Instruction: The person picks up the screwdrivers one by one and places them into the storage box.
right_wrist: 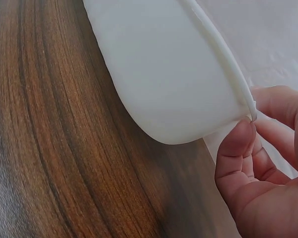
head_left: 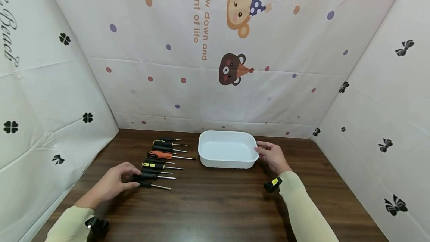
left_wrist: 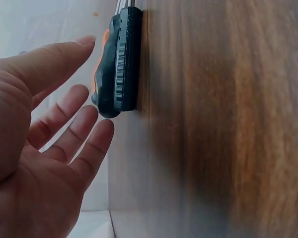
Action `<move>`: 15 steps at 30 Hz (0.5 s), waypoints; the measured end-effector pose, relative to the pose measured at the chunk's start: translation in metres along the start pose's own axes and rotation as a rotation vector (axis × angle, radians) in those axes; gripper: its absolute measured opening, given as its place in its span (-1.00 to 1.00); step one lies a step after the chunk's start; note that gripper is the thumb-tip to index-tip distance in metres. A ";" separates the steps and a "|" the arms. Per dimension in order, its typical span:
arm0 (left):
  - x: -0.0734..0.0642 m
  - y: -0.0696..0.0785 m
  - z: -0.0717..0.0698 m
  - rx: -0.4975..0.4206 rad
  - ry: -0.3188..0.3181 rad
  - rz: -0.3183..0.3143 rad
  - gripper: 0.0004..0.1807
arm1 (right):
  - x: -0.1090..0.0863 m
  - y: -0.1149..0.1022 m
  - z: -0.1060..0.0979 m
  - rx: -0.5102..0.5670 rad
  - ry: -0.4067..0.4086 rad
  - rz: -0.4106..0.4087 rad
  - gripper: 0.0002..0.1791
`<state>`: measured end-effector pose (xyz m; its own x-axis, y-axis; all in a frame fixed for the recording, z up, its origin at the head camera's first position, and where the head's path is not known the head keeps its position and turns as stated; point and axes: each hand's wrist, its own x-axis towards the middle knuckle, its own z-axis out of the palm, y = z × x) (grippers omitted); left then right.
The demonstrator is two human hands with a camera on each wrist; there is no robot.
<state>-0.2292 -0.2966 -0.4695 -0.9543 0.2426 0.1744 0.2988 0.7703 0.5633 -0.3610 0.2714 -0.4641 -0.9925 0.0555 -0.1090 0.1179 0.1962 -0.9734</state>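
Observation:
A row of several screwdrivers lies on the table, shafts pointing right. My left hand (head_left: 112, 183) is at the handle ends of the nearest ones, thumb and fingers spread apart. The closest is a small black-handled screwdriver (head_left: 146, 184); behind it lies a thicker black screwdriver (head_left: 149, 176). In the left wrist view a gap shows between the fingers and the ribbed black handle (left_wrist: 128, 64), with nothing held. My right hand (head_left: 273, 158) pinches the right end rim of a white rectangular container (head_left: 226, 164), thumb outside the wall (right_wrist: 164, 79). The container stands upright, its inside bare.
Farther back in the row are an orange-handled screwdriver (head_left: 160, 155), a black-and-yellow one (head_left: 152, 166) and smaller black ones. The brown wooden table (head_left: 208, 204) is bounded by patterned white cloth at the back (head_left: 201, 96) and both sides.

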 end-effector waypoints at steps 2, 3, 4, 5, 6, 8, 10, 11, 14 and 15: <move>0.001 -0.001 0.000 0.003 -0.004 0.004 -0.70 | 0.000 -0.001 0.000 0.004 -0.005 0.008 -0.43; 0.001 -0.002 0.001 0.006 -0.006 0.006 -0.71 | 0.000 -0.001 0.000 0.007 -0.010 0.011 -0.42; 0.001 -0.003 0.001 0.011 -0.008 0.006 -0.71 | 0.000 -0.001 0.000 0.011 -0.010 0.012 -0.42; 0.001 -0.003 0.001 0.012 -0.009 0.007 -0.71 | 0.000 -0.001 0.000 0.014 -0.012 0.014 -0.43; 0.001 -0.003 0.001 0.013 -0.009 0.009 -0.71 | 0.000 -0.001 0.000 0.019 -0.013 0.015 -0.43; 0.002 -0.003 0.001 0.015 -0.015 0.011 -0.71 | 0.000 -0.001 0.000 0.029 -0.014 0.020 -0.45; 0.002 -0.002 0.002 0.020 -0.020 0.013 -0.71 | 0.000 0.000 0.000 0.034 -0.012 0.027 -0.46; 0.002 -0.002 0.002 0.025 -0.024 0.012 -0.72 | 0.000 0.000 0.001 0.037 -0.013 0.031 -0.46; 0.003 -0.001 0.003 0.037 -0.036 0.006 -0.74 | 0.000 0.000 0.001 0.051 -0.018 0.035 -0.46; 0.003 0.000 0.003 0.042 -0.038 0.006 -0.74 | 0.000 0.000 0.001 0.055 -0.019 0.038 -0.46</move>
<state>-0.2321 -0.2939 -0.4718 -0.9520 0.2691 0.1462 0.3051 0.7924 0.5282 -0.3608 0.2701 -0.4648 -0.9878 0.0437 -0.1494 0.1541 0.1403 -0.9780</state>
